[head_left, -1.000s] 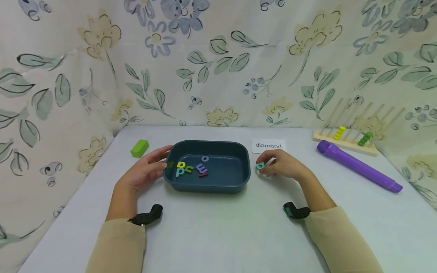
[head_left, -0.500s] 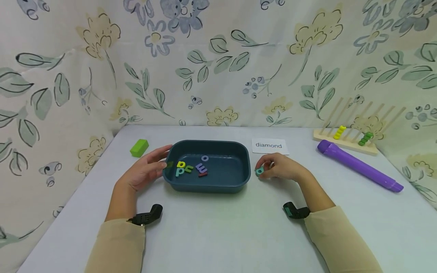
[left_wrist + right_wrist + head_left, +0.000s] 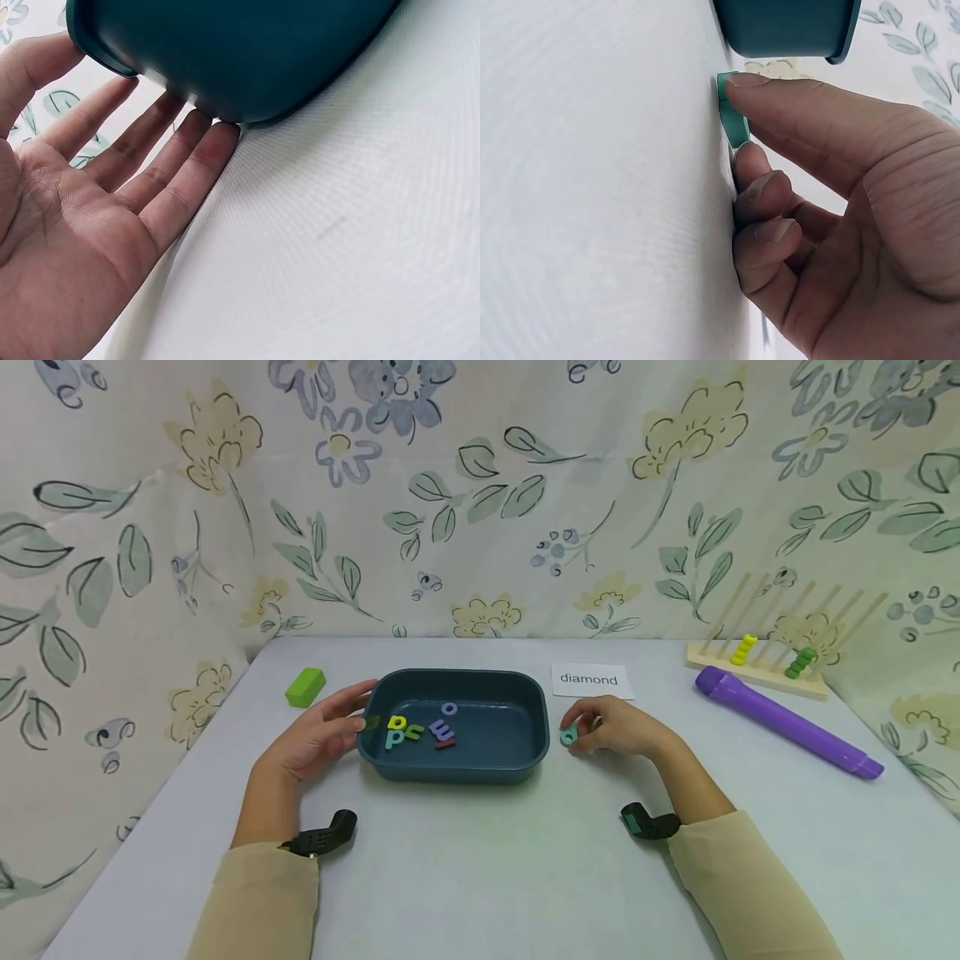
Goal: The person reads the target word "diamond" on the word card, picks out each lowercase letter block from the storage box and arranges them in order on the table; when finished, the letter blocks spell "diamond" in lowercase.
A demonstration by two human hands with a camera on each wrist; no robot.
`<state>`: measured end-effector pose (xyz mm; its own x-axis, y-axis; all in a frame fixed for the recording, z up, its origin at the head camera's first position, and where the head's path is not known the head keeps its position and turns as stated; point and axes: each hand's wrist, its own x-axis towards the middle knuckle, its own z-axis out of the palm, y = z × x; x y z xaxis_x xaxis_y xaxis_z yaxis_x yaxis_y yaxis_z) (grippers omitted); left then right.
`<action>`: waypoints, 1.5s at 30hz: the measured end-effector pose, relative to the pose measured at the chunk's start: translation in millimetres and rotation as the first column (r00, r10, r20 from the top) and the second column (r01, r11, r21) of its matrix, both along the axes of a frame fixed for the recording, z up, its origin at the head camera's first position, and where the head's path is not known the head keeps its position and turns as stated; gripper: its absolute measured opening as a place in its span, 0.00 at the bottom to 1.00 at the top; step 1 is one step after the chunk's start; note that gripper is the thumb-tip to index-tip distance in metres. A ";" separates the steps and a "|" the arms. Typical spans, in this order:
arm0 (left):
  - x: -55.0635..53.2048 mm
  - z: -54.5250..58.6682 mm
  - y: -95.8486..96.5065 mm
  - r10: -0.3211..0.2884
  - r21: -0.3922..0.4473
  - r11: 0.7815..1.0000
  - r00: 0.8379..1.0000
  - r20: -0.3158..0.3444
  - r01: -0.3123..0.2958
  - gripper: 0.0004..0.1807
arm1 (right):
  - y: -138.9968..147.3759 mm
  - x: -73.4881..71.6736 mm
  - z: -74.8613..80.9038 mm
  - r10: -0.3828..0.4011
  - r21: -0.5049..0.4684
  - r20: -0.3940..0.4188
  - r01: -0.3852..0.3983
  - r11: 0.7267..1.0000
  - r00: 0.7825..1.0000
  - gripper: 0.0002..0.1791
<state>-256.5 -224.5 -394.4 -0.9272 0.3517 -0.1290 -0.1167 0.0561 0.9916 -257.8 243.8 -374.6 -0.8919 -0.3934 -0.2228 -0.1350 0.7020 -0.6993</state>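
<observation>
My left hand touches the left end of a dark teal tray. In the left wrist view its fingers are mostly straight, fingertips against the tray's outer wall, with the thumb at the rim. To the right of the tray, my right hand pinches a small teal letter at the tabletop. Which letter it is I cannot tell, as fingers partly cover it. In the right wrist view the thumb lies on the teal letter, and the other fingers curl against the table.
Several coloured letters lie in the tray, among them a yellow D and a purple O. Behind my right hand is a card reading "diamond". A green block, a purple tube and a wooden peg rack stand farther out.
The teal letter has turned and moved slightly toward me in my right hand, and the hand has shifted a little the same way. The left hand keeps its place at the tray.
</observation>
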 end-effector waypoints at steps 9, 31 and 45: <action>0.7 0.2 -1.6 0.007 0.004 1.000 1.000 0.005 -0.007 0.35 | -3.5 -0.6 1.7 0.001 0.005 0.005 -0.001 1.000 1.000 0.17; -2.5 0.8 -3.3 -0.001 0.049 0.999 1.000 0.005 0.001 0.35 | -1.0 -7.9 28.3 0.004 -0.045 -0.035 -0.006 0.999 0.999 0.16; -1.3 -1.6 -1.8 0.002 0.033 0.999 1.000 0.009 -0.003 0.35 | -1.1 -6.4 71.9 -0.032 -0.090 -0.119 0.022 0.996 0.992 0.15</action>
<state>-257.8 -226.2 -395.9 -0.9269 0.3536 -0.1258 -0.1258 0.0233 0.9918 -264.1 242.7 -302.7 -0.9207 -0.3823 -0.0785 -0.2039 0.6428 -0.7384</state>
